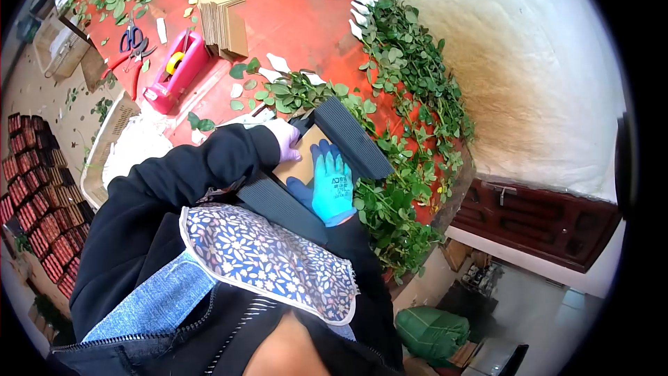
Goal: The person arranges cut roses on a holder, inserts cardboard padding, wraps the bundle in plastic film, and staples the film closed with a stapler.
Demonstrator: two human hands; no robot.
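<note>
A dark corrugated wrap lies in front of my body, with one raised panel (353, 138) on the far right and another panel (282, 205) near my apron. Between the panels is brown cardboard (308, 141). My left hand (286, 141), in a light purple glove, is closed at the cardboard's left edge; some of its fingers are hidden. My right hand (331, 184), in a teal and dark blue glove, lies flat on the cardboard with fingers stretched out and thumb apart. Just beyond the wrap are leafy stems (299, 90) with white-wrapped tips.
A pink tape dispenser (174, 73), dark-handled scissors (132, 40) and a cardboard stack (224, 28) sit on the red table (278, 10). Leafy stems (410, 63) line its right side. Left of me stands a basket (104, 136) holding white material; bundled goods (42, 188) lie beyond.
</note>
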